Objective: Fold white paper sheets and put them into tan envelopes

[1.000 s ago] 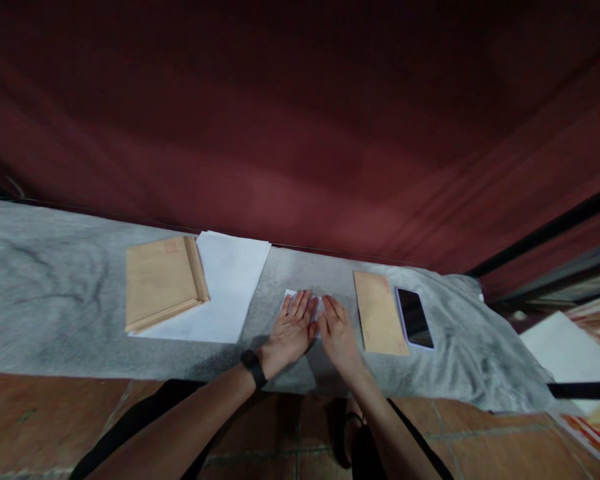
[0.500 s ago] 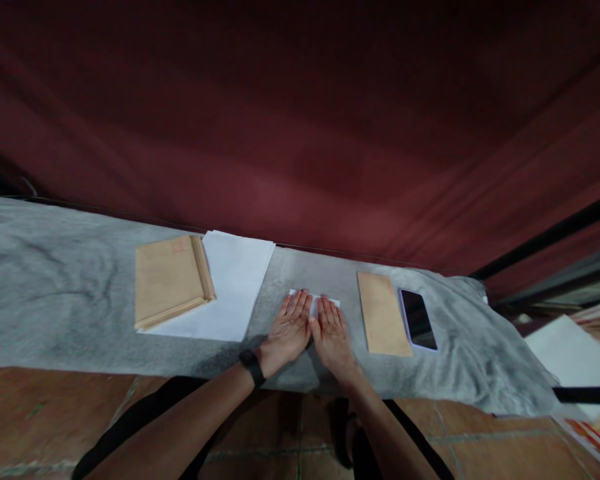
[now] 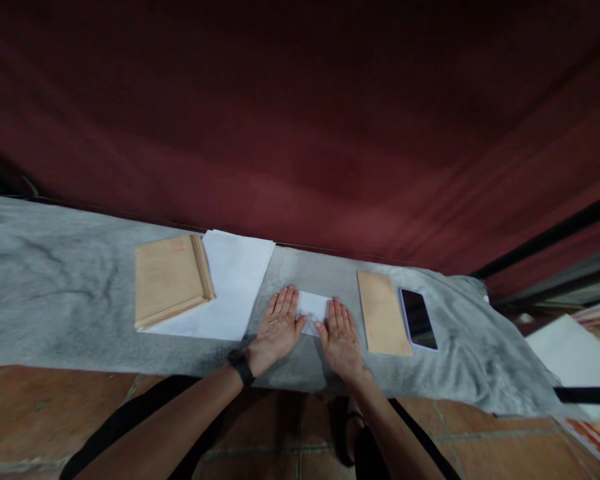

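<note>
Pressing flat | small white folded paper (image 3: pixel 313 307) | between hands, on grey cloth (image 3: pixel 55 293)

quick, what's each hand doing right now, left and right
Left hand: open, flat, palm down on the left edge of the folded white paper.
Right hand: open, flat, palm down on the paper's right edge.

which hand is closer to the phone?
Right. The right hand lies flat on the folded white paper, with only the single brown envelope between it and the phone. The left hand is farther off, beyond the paper.
</note>
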Motion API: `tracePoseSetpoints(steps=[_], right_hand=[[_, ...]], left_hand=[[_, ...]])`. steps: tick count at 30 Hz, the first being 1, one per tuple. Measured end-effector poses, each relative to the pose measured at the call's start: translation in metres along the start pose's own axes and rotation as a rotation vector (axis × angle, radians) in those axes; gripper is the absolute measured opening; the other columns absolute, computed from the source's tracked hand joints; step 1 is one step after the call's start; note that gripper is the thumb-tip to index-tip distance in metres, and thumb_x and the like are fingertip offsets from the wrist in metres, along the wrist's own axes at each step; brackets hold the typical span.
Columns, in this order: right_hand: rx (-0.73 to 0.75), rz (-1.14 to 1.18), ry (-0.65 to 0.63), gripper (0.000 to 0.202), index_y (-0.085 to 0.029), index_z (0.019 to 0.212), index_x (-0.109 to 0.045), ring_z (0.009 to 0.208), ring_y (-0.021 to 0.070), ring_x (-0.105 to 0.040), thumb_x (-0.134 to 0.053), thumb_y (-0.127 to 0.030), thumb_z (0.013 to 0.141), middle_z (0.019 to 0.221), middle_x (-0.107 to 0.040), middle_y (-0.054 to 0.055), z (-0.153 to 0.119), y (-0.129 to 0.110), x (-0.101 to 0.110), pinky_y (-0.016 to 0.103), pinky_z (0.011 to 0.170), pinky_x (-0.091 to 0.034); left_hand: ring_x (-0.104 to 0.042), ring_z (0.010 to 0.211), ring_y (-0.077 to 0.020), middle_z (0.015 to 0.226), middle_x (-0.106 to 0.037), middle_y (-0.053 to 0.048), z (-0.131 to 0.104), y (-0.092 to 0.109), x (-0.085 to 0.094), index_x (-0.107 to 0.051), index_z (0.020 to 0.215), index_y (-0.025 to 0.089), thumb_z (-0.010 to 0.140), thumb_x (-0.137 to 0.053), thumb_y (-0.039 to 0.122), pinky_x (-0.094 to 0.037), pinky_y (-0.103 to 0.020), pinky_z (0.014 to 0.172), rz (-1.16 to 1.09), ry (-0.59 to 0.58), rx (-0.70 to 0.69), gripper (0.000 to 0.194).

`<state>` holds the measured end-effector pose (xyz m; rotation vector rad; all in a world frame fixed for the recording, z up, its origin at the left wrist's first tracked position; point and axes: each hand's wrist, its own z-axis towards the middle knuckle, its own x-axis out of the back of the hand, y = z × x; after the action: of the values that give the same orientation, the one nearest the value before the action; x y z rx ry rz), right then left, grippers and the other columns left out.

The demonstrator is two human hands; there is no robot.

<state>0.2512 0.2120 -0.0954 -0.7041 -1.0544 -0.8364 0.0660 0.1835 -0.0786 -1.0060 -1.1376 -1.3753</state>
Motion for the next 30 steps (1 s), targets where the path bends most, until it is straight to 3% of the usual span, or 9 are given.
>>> tracePoseSetpoints(steps=[11, 17, 23, 30], right_hand=[[-0.012, 0.013, -0.032, 0.065, -0.005, 0.152, -0.036, 0.147, 0.0282, -0.033, -0.023, -0.047, 0.106, 0.158, -0.037, 0.02, -0.004, 0.008, 0.002, 0.047, 0.118, -0.03], [-0.026, 0.06, -0.012, 0.06, -0.009, 0.152, -0.04, 0.146, 0.0278, -0.035, -0.023, -0.044, 0.106, 0.156, -0.042, 0.017, -0.002, 0.01, 0.002, 0.048, 0.118, -0.031], [-0.061, 0.082, -0.094, 0.061, -0.005, 0.146, -0.048, 0.148, 0.0301, -0.032, -0.017, -0.04, 0.107, 0.153, -0.045, 0.018, 0.011, 0.006, 0.014, 0.052, 0.12, -0.025], [0.052, 0.323, -0.234, 0.061, -0.013, 0.149, -0.044, 0.148, 0.0203, -0.033, -0.015, -0.046, 0.107, 0.158, -0.04, 0.01, 0.029, -0.019, 0.02, 0.043, 0.123, -0.025]], left_hand=[[-0.023, 0.152, -0.0285, 0.158, -0.037, -0.018, -0.002, -0.005, 0.008, -0.039, 0.149, 0.004, 0.103, -0.028, 0.043, -0.015, -0.052, 0.125, -0.006, 0.026, -0.02, 0.062], [-0.027, 0.151, -0.0241, 0.159, -0.038, -0.014, -0.009, 0.004, 0.006, -0.041, 0.149, 0.01, 0.104, -0.031, 0.041, -0.017, -0.046, 0.125, -0.108, 0.039, -0.214, 0.056], [-0.029, 0.15, -0.0239, 0.159, -0.038, -0.013, -0.017, 0.015, 0.01, -0.038, 0.151, 0.013, 0.103, -0.036, 0.044, -0.021, -0.045, 0.124, -0.169, -0.006, -0.344, 0.057], [-0.035, 0.147, -0.0259, 0.154, -0.044, -0.016, -0.026, 0.023, 0.011, -0.042, 0.149, 0.011, 0.1, -0.046, 0.041, -0.023, -0.044, 0.123, -0.21, -0.013, -0.481, 0.058]])
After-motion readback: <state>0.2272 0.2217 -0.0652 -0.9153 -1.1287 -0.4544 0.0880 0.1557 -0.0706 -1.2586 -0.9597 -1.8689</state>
